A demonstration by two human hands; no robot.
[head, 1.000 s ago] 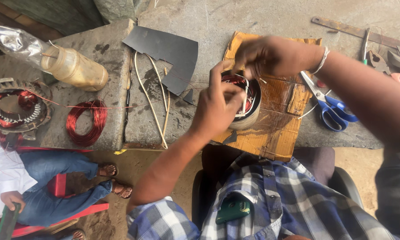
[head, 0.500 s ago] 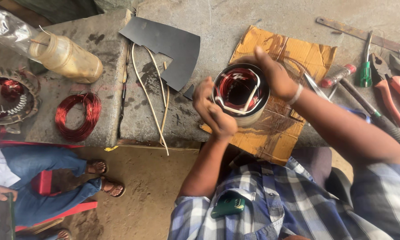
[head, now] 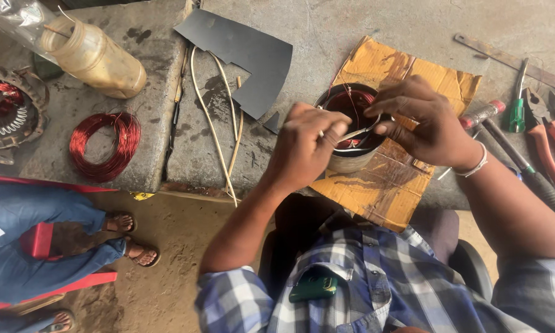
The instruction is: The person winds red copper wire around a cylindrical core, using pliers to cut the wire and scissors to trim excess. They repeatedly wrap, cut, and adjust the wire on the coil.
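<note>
Round metal stator with red copper windings [head: 351, 132] on brown cardboard sheet [head: 401, 179]; left hand [head: 305, 148] pinching a thin white strip [head: 350, 134], right hand [head: 422, 120] gripping the rim.

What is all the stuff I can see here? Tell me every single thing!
motor stator: one, grey ring with red wire, on the cardboard
cardboard: one, brown, on the concrete bench
dark sheet: one, grey-black, bench top
wire coil: one, red, bench left
plastic jar: one, yellowish, lying far left
thin sticks: several, pale, bench middle
pliers: red handles, far right
screwdriver: one, green, right
second person's legs: jeans, sandals, lower left
left hand: at the stator's rim
right hand: over the stator
</note>
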